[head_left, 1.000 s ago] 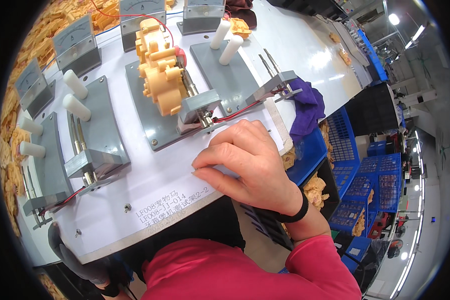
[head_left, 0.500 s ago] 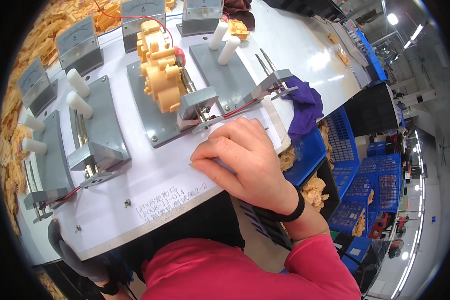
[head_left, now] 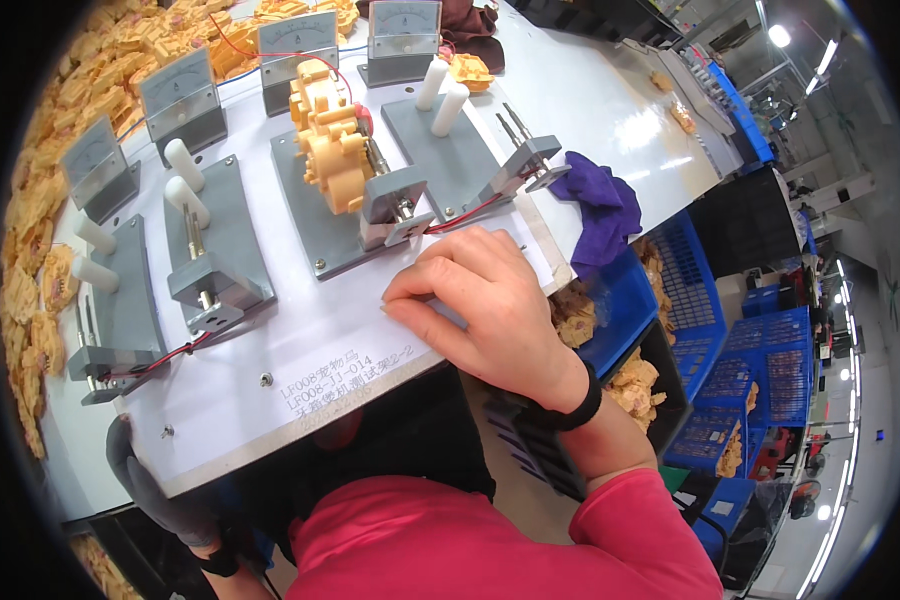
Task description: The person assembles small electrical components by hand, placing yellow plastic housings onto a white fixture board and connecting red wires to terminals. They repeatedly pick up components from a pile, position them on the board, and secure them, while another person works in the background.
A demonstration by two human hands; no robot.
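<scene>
Workshop surroundings frame a white test board (head_left: 270, 370) that lies tilted across the view, carrying four grey clamp fixtures (head_left: 215, 250) side by side, each with a pair of white cylindrical pegs (head_left: 185, 175) and thin red leads. Behind them stands a row of grey-framed analogue meters (head_left: 175, 95). One fixture holds a yellow moulded plastic gearbox (head_left: 330, 150), upright and pressed against the grey sliding block (head_left: 395, 205) at its near end.

The right hand (head_left: 480, 300) rests on the board's front edge just below that block, fingers curled down with the tips on the white surface; it grasps nothing. The left hand (head_left: 160, 490), in a dark glove, is at the board's lower left corner, mostly beneath it, and I cannot tell whether it is gripping the edge or only supporting it.

A likely risk: the right fingertips sit close to the red lead (head_left: 465, 212) and the block, so a slip forward could snag the wire or nudge the gearbox off its seat. Leaning on the front edge might also tip the board, given how it overhangs.

Heaps of yellow plastic parts (head_left: 30, 260) crowd the left and far side. A purple cloth (head_left: 600, 205) lies at the board's right corner, above blue plastic crates (head_left: 710, 320) holding more parts. Bright ceiling lamps shine over the aisle at right.
</scene>
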